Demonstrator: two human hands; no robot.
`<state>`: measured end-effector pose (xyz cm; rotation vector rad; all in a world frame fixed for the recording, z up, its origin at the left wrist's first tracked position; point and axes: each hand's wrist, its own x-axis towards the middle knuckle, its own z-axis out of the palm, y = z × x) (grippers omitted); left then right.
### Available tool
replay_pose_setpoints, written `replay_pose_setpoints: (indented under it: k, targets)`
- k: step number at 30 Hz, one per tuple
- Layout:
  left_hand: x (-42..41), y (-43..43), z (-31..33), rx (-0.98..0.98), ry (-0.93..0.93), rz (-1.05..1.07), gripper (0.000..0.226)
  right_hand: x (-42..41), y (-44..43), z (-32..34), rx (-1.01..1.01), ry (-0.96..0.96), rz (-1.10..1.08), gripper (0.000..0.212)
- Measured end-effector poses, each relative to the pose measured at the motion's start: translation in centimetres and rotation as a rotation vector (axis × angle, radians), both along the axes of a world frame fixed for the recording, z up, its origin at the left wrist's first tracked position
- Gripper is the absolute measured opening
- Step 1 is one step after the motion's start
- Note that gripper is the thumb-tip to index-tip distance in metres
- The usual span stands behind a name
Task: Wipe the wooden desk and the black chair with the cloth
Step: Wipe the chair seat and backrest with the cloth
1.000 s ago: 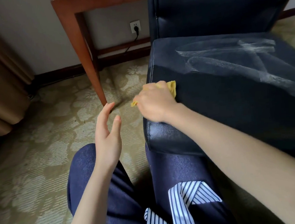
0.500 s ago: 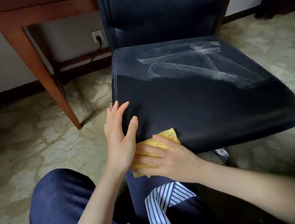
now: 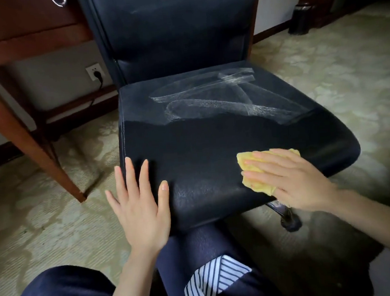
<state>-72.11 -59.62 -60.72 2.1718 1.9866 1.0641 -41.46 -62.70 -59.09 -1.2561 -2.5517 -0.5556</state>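
Right hand [image 3: 294, 179] is down flat on the yellow cloth [image 3: 249, 167], fingers straight and side by side, pressing it onto the front right part of the black chair [image 3: 189, 148] seat. No clamped grip there: the grip is apart, palm and fingers lying on top, and the cloth pokes out past the fingertips toward the middle of the seat and bunches a little under the heel of the hand at the seat's front edge. Over on the front left corner of the seat, the left hand [image 3: 140, 210] rests with fingers spread and straight, its grip apart too, holding nothing, well apart from the cloth. Pale wet streaks [image 3: 209, 100] loop across the back half of the seat. The wooden desk [image 3: 17, 33] stands to the left of the chair on the patterned carpet [image 3: 54, 217], with a wall socket [image 3: 96, 72] behind it.
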Motion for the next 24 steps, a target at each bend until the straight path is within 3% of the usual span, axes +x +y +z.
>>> replay_pose_setpoints:
  k: [4, 13, 19, 24]
  targets:
    - [-1.8, 1.4, 0.2, -0.005, 0.07, -0.003, 0.067, 2.5, 0.5, 2.4, -0.226, 0.204, -0.144, 0.047]
    - [-6.2, 5.8, 0.3, -0.086, 0.255, 0.048, 0.055, 9.8, 3.4, 3.4, -0.405, 0.481, -0.537, 0.043]
    - [-7.1, 8.5, 1.8, -0.067, 0.214, 0.163, 0.054, 12.9, 6.1, 3.1, -0.463, 0.77, -0.706, 0.039]
    - [-0.3, 6.7, 3.4, -0.066, 0.064, 0.124, 0.058, 12.1, 9.7, 2.0, -0.39, 1.172, -0.722, 0.038]
